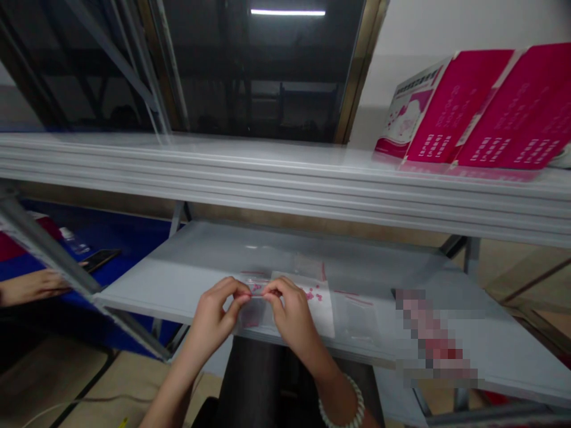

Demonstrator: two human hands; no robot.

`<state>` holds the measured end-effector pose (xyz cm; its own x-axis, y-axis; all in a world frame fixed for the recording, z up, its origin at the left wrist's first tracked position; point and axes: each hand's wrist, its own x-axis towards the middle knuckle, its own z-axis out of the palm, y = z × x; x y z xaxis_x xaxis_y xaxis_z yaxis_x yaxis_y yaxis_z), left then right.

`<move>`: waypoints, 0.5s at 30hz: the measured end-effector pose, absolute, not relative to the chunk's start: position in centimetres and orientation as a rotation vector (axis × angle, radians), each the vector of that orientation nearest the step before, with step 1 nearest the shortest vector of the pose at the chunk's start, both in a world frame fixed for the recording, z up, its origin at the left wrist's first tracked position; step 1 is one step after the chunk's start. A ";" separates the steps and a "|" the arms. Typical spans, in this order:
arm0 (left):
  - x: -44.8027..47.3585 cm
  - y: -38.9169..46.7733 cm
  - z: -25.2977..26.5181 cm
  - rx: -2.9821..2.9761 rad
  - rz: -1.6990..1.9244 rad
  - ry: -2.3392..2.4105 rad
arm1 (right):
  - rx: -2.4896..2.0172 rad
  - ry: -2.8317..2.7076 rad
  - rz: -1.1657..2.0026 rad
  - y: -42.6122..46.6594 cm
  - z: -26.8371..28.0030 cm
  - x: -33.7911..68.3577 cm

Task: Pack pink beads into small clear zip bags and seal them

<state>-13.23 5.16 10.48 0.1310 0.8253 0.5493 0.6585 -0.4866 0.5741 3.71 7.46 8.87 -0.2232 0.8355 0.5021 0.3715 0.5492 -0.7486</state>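
Note:
My left hand and my right hand pinch the top edge of a small clear zip bag between thumbs and fingers. The bag hangs over the near part of the grey table, with some pink showing through it. Under and beside my right hand lies a white sheet with several small pink pieces on it. Another clear zip bag with a red strip lies flat to the right of the sheet. Behind the sheet is a further clear bag.
A grey shelf crosses above the table. Pink and white boxes stand on it at the right. A blurred-out item lies at the table's right. At left, another person's hand is near a phone on a blue surface.

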 end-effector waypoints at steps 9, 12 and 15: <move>-14.3 12.6 5.6 2.058 1.335 1.760 | -1.106 -1.837 0.520 13.3 6.5 3.0; -14.1 13.3 4.7 2.026 1.332 1.845 | -1.111 -1.828 0.460 11.5 6.0 6.5; -14.0 13.5 4.7 1.969 1.365 1.925 | -1.171 -1.787 0.387 9.4 5.2 12.0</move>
